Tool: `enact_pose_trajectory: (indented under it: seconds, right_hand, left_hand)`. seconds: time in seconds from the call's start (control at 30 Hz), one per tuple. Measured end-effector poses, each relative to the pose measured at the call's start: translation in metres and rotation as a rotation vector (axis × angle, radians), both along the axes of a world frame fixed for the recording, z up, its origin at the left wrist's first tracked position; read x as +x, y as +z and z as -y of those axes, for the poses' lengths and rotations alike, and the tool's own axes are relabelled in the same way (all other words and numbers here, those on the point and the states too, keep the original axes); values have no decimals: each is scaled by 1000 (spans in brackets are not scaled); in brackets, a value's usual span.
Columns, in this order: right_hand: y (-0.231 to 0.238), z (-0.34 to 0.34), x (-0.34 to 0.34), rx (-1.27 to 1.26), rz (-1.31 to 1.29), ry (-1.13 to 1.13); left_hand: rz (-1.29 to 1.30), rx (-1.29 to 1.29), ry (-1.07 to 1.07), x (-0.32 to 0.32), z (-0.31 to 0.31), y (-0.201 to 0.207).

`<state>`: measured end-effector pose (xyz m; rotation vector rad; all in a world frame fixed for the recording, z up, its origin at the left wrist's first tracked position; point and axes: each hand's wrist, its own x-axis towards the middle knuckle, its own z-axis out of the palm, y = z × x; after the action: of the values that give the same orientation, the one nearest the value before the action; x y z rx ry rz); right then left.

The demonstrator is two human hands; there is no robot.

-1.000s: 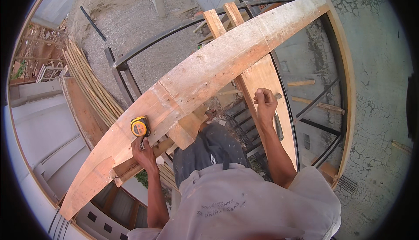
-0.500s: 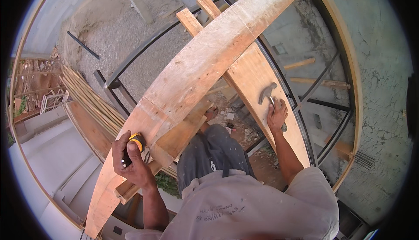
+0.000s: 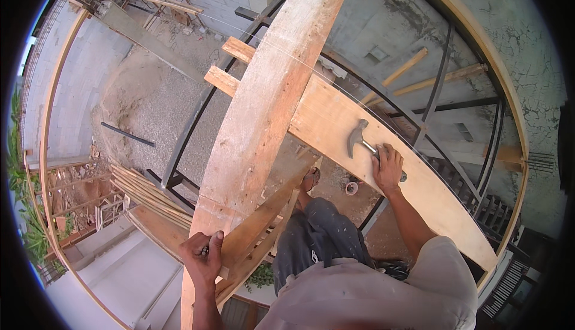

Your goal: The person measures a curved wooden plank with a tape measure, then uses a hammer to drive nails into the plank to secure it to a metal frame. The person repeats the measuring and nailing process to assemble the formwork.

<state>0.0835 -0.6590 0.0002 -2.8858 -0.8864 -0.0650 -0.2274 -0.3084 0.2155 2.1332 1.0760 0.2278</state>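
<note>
My right hand is closed round the handle of a claw hammer, low over a pale plywood panel. The hammer's metal head points to the left. My left hand forms a fist over the near end of a long, worn wooden board. Small dark bits show between its fingers, too little to name. The board runs from near left to the far edge and meets the panel in the middle. A narrow plank slants beside my left hand.
Two timber ends stick out past the board's left side. Black metal bars curve round the boards. Far below lie a gravel floor, bamboo poles and a small bucket. My sandalled foot stands beside the planks.
The view has shifted, so the boards sit differently. My left hand has closed into a fist, and the yellow-black tape measure at it no longer shows. My right hand still grips the hammer.
</note>
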Motion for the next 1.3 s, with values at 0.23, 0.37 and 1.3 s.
enact_pose_trajectory:
  seconds: [0.23,0.37,1.3]
  right_hand:
    - [-5,5,-4,42,92,-8]
    - [-4,2,-5,75,125,-54]
    - [-1,12,0,244,-46,-105]
  left_hand:
    - [12,30,-75,-1,3,4]
    - [-97,73,-157,-34,-6,-6]
    - [-557,709,-279,-29,-26,-23]
